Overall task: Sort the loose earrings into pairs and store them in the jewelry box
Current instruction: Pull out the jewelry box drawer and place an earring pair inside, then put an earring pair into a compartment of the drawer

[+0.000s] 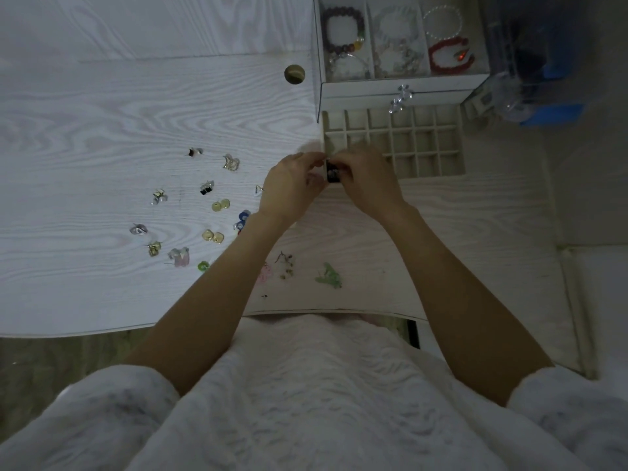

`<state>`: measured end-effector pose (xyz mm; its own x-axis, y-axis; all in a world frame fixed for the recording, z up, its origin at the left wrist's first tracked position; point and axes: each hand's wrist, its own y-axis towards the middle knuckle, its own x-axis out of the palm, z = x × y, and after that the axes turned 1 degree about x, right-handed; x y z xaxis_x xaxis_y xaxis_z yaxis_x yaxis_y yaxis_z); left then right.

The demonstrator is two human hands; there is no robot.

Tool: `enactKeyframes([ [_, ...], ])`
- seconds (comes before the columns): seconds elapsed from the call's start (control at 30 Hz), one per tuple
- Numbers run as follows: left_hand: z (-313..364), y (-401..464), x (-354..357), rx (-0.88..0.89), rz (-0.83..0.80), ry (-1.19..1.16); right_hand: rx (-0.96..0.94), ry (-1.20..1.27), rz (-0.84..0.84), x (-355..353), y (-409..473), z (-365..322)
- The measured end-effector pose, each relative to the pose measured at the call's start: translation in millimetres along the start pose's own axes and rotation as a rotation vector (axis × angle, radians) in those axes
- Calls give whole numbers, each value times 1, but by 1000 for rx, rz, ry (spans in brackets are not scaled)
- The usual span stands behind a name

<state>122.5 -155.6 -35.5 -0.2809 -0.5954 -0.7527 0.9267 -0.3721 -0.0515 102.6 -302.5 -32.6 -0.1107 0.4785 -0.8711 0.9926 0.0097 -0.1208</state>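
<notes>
We are leaning over the white table (102, 107), where the jewelry box (394, 93) is sitting at the far right edge with its gridded drawer (424, 147) pulled open. Our left hand (292, 188) and right hand (367, 178) are meeting at the drawer's near left corner, both pinching a small dark earring (333, 174). Loose earrings (210, 205) are lying scattered toward the near left.
</notes>
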Motion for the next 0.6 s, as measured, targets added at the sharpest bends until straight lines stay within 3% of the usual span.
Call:
enactKeyframes([
  [0.13,-12,-19,-18,49,81,2,68,159,150,-8,-28,-3],
  [0.27,-17,-57,-39,28,129,-67,60,218,27,-2,-73,-10],
  [0.43,-18,-100,-20,76,-107,98,106,127,-319,28,-116,-10],
  [0.6,-7,-126,14,87,-321,206,35,-35,-247,39,-126,-14],
])
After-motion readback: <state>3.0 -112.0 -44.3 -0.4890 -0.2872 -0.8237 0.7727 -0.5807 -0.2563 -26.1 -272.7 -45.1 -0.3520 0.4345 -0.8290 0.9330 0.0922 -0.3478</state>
